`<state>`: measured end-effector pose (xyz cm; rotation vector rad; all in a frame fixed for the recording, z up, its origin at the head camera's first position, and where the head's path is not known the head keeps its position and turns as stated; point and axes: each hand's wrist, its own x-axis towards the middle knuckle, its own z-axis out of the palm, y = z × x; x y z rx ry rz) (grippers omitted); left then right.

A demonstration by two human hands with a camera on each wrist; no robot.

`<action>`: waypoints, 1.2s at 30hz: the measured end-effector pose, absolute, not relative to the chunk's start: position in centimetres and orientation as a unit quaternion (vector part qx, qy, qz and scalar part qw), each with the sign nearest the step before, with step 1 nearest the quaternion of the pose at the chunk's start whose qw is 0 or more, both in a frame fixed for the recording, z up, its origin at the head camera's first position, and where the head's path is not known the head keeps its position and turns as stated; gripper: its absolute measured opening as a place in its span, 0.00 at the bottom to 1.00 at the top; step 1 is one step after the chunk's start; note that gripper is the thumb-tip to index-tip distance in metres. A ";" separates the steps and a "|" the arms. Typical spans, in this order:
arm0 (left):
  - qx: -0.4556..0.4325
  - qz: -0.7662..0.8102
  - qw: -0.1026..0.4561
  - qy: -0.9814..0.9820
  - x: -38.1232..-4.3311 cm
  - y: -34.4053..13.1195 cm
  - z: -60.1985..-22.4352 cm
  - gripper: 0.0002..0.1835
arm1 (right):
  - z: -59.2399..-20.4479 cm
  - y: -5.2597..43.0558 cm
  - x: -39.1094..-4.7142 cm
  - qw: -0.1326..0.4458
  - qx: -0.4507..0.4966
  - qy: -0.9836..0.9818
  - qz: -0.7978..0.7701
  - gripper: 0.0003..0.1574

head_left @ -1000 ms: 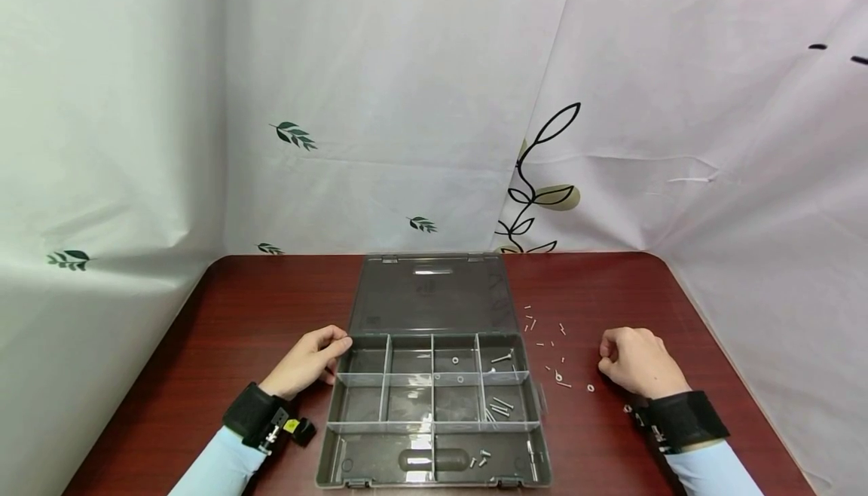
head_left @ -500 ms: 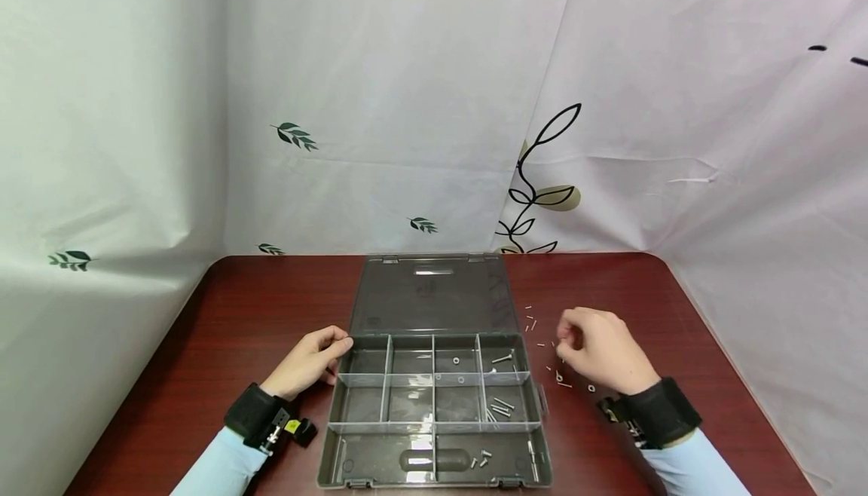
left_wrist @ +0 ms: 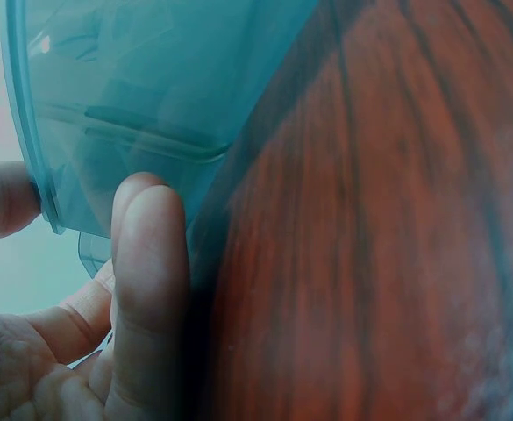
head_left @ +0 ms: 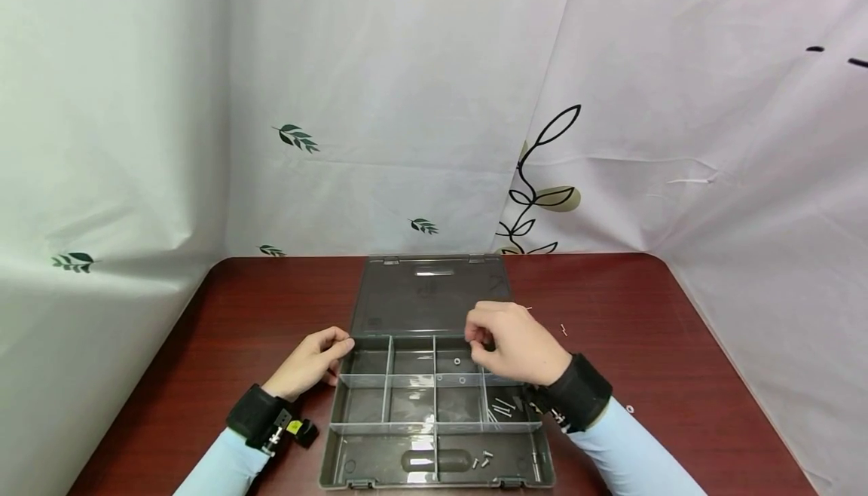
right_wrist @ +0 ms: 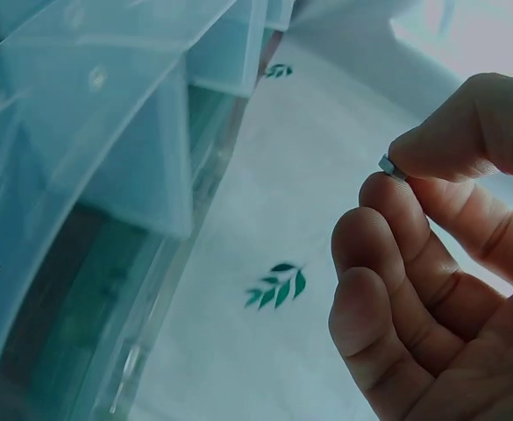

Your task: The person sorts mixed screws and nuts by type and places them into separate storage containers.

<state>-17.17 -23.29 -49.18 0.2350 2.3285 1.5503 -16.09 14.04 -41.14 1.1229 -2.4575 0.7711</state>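
Observation:
In the head view a grey see-through compartment box (head_left: 362,445) lies open on the table. My left hand (head_left: 305,366) holds its back left corner, thumb on the rim and fingers against the outer wall (left_wrist: 177,79). Above the back right compartments hovers my right hand (head_left: 518,345). Its thumb and forefinger pinch a small metal nut (right_wrist: 391,167), seen in the right wrist view. A loose nut (head_left: 457,361) lies in a back compartment, and several long screws (head_left: 502,408) lie in a middle right one. My right hand hides part of the back right compartment.
The box's flat lid (head_left: 423,296) lies behind it. Short screws (head_left: 484,458) sit in the front right compartment. On the red-brown table (head_left: 671,330) to the right are a nut (head_left: 630,408) and a small screw (head_left: 563,329). A white patterned cloth (head_left: 380,104) hangs behind.
My right hand has moved left from the table's right side, past the scattered screws, to above the box. The left hand has kept its place at the box corner.

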 end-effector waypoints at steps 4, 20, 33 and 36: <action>0.082 0.545 0.165 0.818 -17.1 -23.2 -49.2 0.27 | -41.1 12.9 -16.3 0.159 0.409 -0.856 0.274 0.16; 0.090 0.541 0.164 0.820 -17.3 -23.4 -49.2 0.26 | -41.7 17.8 -15.3 0.127 0.339 -0.906 0.217 0.36; 0.085 0.545 0.166 0.818 -17.3 -23.3 -49.2 0.27 | -44.4 24.7 -13.3 0.170 0.277 -0.926 0.191 0.25; 0.087 0.544 0.165 0.818 -17.2 -23.3 -49.2 0.27 | -44.9 25.9 -12.5 0.169 0.264 -0.931 0.186 0.23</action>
